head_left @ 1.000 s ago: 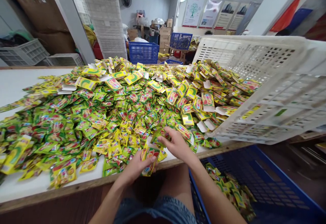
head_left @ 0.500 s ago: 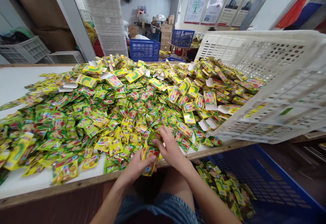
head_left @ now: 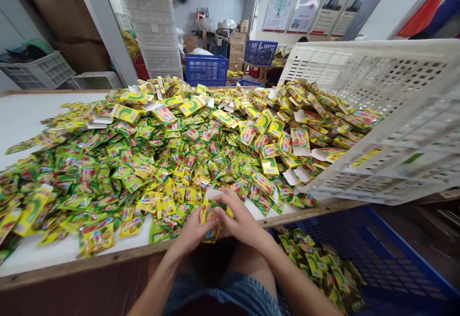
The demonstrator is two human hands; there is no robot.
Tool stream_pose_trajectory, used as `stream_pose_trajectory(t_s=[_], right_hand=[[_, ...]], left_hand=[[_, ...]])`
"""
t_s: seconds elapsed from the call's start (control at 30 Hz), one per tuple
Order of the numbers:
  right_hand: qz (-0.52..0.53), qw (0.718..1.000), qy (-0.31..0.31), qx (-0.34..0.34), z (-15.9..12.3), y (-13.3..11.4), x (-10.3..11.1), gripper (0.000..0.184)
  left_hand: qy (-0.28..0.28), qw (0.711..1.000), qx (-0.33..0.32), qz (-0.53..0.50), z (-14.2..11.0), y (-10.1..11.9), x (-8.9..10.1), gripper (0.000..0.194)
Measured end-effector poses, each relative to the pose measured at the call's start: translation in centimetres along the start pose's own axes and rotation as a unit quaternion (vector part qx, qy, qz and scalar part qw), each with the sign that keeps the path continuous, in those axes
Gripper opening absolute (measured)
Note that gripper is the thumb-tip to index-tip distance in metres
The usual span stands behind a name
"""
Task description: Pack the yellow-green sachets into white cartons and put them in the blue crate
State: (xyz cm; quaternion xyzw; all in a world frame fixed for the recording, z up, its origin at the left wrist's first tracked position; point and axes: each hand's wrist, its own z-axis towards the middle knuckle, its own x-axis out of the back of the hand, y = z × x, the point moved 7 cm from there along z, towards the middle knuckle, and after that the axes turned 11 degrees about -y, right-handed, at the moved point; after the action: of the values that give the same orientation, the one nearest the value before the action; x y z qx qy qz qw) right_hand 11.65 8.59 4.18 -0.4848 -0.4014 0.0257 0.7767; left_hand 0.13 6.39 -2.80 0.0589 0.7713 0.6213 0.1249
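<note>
Just over the table's front edge, my left hand (head_left: pixel 193 233) grips a small yellow-and-green printed carton (head_left: pixel 214 235) with its thumb across the front. My right hand (head_left: pixel 240 219) is closed at the same carton's upper part, thumb and fingers bent round it. A white flap (head_left: pixel 212 194) stands up at the carton's top, beside the right fingertips. Whether a sachet is also between the right fingers is hidden. Right beyond the hands spreads a heap of green sachets (head_left: pixel 194 136), with some yellow sachets (head_left: pixel 167 205) at its near side.
Open-flapped cartons (head_left: pixel 300 141) lie heaped at the right, spilling from a tilted white crate (head_left: pixel 413 162). Below the table edge stands a blue crate (head_left: pixel 402 263) holding filled-looking cartons (head_left: pixel 316 263). The wooden table edge (head_left: pixel 108 268) runs before my lap.
My right hand has come down and closer round the carton. The green sachet seen at its fingers no longer shows, and a white flap now stands out. The view has shifted slightly.
</note>
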Motion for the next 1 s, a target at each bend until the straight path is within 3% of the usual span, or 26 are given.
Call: stream_pose_trajectory(t_s=[0.1, 0.17, 0.33, 0.4, 0.5, 0.57, 0.87, 1.0], right_hand=[[0.074, 0.995, 0.055, -0.024, -0.5, 0.7, 0.5, 0.011], [0.078, 0.995, 0.052, -0.024, -0.6, 0.8, 0.4, 0.005], [0.044, 0.997, 0.047, -0.035, -0.8, 1.7, 0.0, 0.013], [0.046, 0.994, 0.088, -0.049, -1.1, 2.5, 0.0, 0.006], [0.086, 0.981, 0.163, -0.066, -1.6, 3.7, -0.1, 0.017], [0.104, 0.975, 0.185, -0.072, -1.9, 4.2, -0.5, 0.014], [0.085, 0.990, 0.107, -0.030, 0.6, 3.9, -2.2, 0.011], [0.131, 0.985, 0.108, -0.032, 1.5, 4.8, -2.6, 0.013]], left_hand=[[-0.004, 0.999, -0.032, -0.019, 0.1, 0.2, 0.2, 0.058], [-0.009, 0.999, -0.048, -0.009, 0.2, 0.3, 0.1, 0.059], [0.024, 0.994, -0.106, 0.026, 0.1, 0.9, -0.2, 0.048], [0.036, 0.990, -0.137, 0.028, 0.0, 1.2, -0.3, 0.040], [0.049, 0.985, -0.163, 0.015, 0.0, 1.3, 0.0, 0.034], [0.065, 0.983, -0.169, 0.009, -0.1, 1.1, 0.4, 0.036], [0.096, 0.983, -0.148, 0.050, 0.0, 0.4, 2.9, 0.012], [0.108, 0.978, -0.180, -0.008, -0.1, 0.5, 3.2, 0.026]])
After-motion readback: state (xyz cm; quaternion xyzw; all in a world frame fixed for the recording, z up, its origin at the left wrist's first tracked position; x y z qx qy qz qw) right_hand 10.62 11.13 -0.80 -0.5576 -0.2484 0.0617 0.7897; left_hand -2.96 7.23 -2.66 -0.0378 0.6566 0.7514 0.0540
